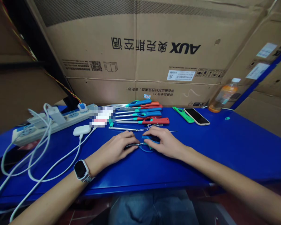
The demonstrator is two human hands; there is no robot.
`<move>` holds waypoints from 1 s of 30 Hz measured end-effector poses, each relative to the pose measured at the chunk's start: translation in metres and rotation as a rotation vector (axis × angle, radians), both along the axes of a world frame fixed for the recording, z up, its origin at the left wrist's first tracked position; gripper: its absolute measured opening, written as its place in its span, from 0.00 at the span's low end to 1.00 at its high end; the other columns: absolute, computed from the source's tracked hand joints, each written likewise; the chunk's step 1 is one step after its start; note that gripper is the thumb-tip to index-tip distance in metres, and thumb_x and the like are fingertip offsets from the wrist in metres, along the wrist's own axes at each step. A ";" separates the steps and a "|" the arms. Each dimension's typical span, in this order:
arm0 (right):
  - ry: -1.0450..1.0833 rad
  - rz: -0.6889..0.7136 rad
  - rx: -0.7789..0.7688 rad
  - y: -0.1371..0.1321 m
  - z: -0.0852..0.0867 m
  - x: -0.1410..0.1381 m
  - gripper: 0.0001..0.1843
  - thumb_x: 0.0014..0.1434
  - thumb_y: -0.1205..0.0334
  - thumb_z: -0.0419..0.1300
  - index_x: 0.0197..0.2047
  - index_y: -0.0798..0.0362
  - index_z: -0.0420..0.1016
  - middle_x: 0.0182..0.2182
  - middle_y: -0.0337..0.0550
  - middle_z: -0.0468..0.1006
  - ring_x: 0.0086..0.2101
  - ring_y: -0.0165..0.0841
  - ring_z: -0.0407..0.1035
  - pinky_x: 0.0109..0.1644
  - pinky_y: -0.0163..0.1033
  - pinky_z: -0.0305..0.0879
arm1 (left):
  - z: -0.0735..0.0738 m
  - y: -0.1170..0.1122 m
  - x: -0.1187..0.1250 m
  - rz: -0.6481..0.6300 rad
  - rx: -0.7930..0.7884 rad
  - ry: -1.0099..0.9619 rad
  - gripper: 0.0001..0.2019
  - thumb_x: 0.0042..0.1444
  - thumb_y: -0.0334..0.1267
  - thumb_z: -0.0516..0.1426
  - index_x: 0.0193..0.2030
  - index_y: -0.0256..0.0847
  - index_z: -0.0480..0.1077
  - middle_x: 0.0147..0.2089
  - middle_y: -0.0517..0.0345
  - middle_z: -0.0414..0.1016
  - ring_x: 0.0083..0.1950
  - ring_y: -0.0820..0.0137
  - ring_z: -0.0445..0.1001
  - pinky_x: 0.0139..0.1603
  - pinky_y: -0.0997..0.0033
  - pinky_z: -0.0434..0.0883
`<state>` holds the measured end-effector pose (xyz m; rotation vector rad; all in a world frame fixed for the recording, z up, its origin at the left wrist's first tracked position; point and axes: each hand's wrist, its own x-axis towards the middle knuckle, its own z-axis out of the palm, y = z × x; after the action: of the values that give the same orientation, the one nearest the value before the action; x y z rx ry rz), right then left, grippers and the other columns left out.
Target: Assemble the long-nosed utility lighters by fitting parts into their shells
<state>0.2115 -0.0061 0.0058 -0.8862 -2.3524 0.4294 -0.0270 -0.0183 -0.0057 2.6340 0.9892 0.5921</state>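
My left hand rests low over the table, its fingers closed on a thin metal rod that points to the right. My right hand is wrapped round the blue handle of a stick lighter, whose trigger loop shows below the fingers. The rod's tip meets the handle between the two hands; how they join is too small to tell. Just beyond lies a bare metal lighter tube with thin wires at its right end. Behind it, several blue and red stick lighters lie in a row, tubes to the left.
At the left are a white power strip, looping white cables and a white oval case. To the right lie a green lighter handle part, a phone and an orange drink bottle. A cardboard wall closes the back.
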 end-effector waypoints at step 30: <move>-0.213 0.076 0.049 0.000 -0.013 0.004 0.14 0.68 0.59 0.54 0.50 0.53 0.77 0.41 0.47 0.75 0.42 0.35 0.71 0.47 0.40 0.69 | 0.001 0.002 -0.006 -0.061 0.067 0.063 0.13 0.68 0.37 0.50 0.41 0.39 0.76 0.41 0.53 0.71 0.40 0.69 0.72 0.43 0.71 0.68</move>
<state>0.2154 -0.0062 -0.0077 -0.8586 -2.5865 0.3196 -0.0331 -0.0167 -0.0043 2.7470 0.9184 0.5405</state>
